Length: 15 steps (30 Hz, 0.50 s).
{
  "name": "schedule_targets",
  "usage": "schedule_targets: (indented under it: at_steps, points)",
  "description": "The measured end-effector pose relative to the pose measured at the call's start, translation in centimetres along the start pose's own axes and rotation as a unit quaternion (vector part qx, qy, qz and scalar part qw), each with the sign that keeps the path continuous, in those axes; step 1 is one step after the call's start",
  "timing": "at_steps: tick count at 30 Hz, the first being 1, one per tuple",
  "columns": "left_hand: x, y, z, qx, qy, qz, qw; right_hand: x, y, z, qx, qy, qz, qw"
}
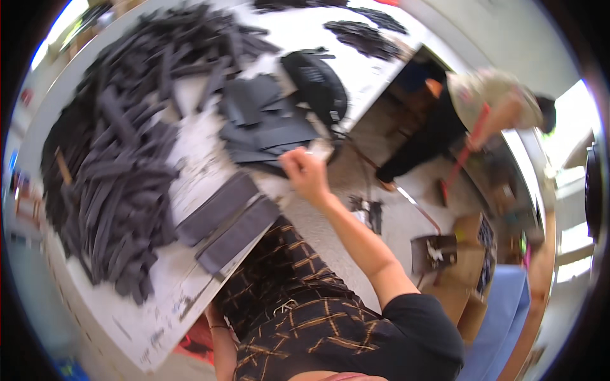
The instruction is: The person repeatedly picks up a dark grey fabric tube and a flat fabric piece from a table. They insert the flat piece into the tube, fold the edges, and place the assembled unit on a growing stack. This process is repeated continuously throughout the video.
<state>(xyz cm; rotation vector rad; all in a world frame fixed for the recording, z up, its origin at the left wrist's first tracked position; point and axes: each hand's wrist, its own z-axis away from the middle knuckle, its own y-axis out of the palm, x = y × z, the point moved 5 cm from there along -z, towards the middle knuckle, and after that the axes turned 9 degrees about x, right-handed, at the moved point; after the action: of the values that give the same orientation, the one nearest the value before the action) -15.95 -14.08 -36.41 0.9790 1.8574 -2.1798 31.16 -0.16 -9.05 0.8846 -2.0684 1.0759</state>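
My right hand [306, 173] is raised over the table's right edge, its fingers curled together. A small pale glint shows at the fingertips, and what they hold, if anything, is too small to name. Just beyond it lies a loose pile of dark grey flat pieces [270, 130], with a black rounded bag-like thing [316, 86] behind. Two dark grey rectangular pieces, a far one [218, 206] and a near one [238, 236], lie side by side at the table edge before me. My left forearm hangs low beside the table, and the hand is hidden at its edge.
A big heap of dark strips [133, 152] covers the left of the white table [143, 327]. More dark bundles [362, 39] lie at the far end. To the right, a person [486, 105] bends with a red broom [457, 166]. Cardboard boxes [454, 279] stand nearer.
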Motion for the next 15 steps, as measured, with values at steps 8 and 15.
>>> schedule_targets:
  at_steps: [8,15]
  points:
    - [-0.5,2.5,1.5,0.067,-0.258,0.294,0.918,-0.2,0.5,0.3,-0.083,-0.012,0.032,0.996]
    - [1.2,2.5,2.0,0.083,-0.25,0.258,0.929,0.2,0.5,0.5,-0.102,-0.039,0.071,0.991]
